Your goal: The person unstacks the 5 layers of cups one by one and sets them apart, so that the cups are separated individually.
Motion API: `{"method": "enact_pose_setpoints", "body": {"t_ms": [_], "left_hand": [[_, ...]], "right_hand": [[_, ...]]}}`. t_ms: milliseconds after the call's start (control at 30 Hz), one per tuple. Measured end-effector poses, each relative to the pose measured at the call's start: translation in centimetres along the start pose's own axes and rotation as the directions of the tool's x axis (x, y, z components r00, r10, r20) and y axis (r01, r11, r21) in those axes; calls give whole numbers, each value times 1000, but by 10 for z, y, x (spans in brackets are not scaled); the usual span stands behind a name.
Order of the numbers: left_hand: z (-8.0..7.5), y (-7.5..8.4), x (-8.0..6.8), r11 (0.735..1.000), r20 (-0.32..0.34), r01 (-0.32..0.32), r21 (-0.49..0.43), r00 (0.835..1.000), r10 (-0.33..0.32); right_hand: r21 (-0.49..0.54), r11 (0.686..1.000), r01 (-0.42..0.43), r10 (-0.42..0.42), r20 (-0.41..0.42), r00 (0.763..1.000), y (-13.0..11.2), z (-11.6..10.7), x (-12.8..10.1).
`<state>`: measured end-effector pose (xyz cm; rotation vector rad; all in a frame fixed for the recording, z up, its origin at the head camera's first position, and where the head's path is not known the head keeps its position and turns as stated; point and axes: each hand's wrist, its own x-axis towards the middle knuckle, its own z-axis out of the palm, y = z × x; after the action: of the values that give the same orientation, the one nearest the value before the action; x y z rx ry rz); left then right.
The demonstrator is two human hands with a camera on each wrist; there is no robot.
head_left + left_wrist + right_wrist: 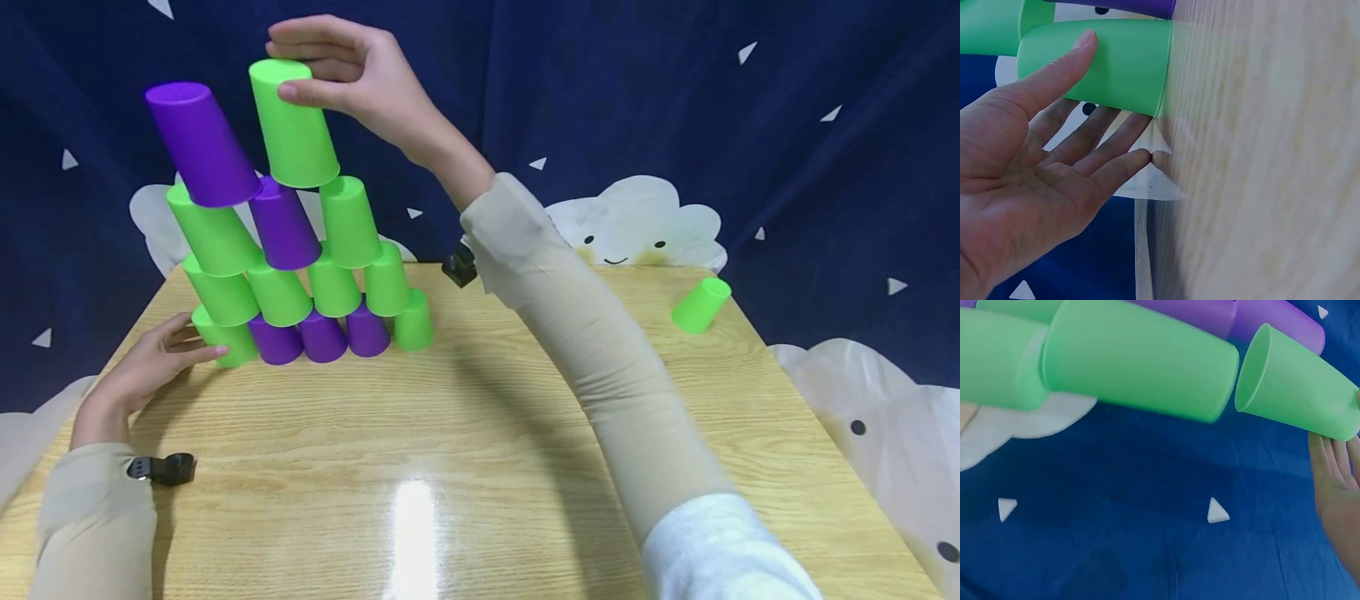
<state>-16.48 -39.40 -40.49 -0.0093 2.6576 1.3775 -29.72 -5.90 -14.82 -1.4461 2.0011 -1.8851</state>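
Observation:
A stepped wall of upturned green and purple cups stands at the table's left. High over it, my right hand (pixel 360 71) holds a green cup (pixel 295 125) mouth down, thumb on the near side and fingers behind. Its rim is right at the tops of a purple cup (pixel 285 225) and a green cup (pixel 351 223) in the tier below. To its left stands a purple cup (pixel 202 146) on the same level. My left hand (pixel 150 362) is at the bottom left green cup (pixel 1097 65), its thumb lying along the side and its nearly straight fingers reaching behind.
A single green cup (pixel 701 305) stands at the table's far right. The wooden table (pixel 510 467) reaches back to a dark blue curtain (pixel 600 83) with white clouds and triangles. The right forearm crosses above the table. Several purple and green cups form the lower tiers.

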Motion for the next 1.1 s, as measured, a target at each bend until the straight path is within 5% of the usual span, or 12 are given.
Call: {"method": "enact_pose_setpoints", "body": {"t_ms": [333,533,833,1100], "left_hand": [[2,3,1,999,14,22,-47,1000,-22],[2,3,1,999,10,19,-44,1000,-19],[2,1,0,999,-2,22,-33,1000,-22],[3,1,0,998,-3,16,-64,1000,-16]], "right_hand": [[-79,997,-8,0,-94,996,-5,-64,-31],[-135,985,-104,81,-166,983,1,-112,-70],[-158,919,-362,303,-303,903,18,-183,-147],[-285,785,-551,421,-406,811,39,-233,-228]]}}
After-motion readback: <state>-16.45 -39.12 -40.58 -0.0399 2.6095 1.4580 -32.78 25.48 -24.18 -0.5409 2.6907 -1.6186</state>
